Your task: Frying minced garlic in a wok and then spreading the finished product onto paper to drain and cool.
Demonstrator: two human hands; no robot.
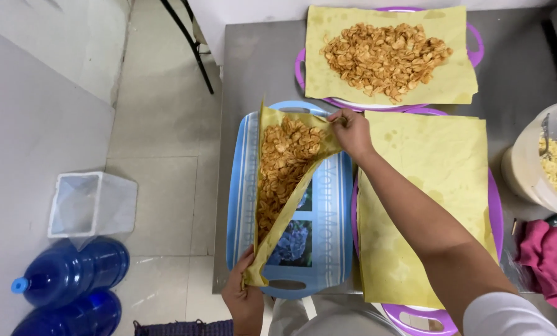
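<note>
**Over the blue tray: both hands pinching a folded yellow paper of fried chips**

Above the blue tray (337,205) on the steel bench (253,68), seen from your head camera, you hold one sheet of oil-stained yellow paper (294,193) folded up into a trough, with golden fried chips (281,165) gathered inside it. Your left hand (244,298) is closed on the near corner of the sheet at the bench edge, fingers pinched tight around the paper. Your right hand (351,130) is closed on the far corner, thumb and fingers pressed together on the lifted edge. The two hands are well apart, one at each end of the fold.

To your right, a second yellow sheet (440,186) lies flat over a purple tray (493,205), partly covered by your forearm. Farther back, another purple tray (474,46) carries paper with a spread pile of chips (384,59). A pale tub (527,168) of yellowish food is cut off at the right edge, beside a pink cloth (546,255).

On the floor to your left stand a clear square container (91,205) and two blue bottles (73,274), the nearer one cut off by the frame. You cannot make out how much of the paper's underside touches the tray.
</note>
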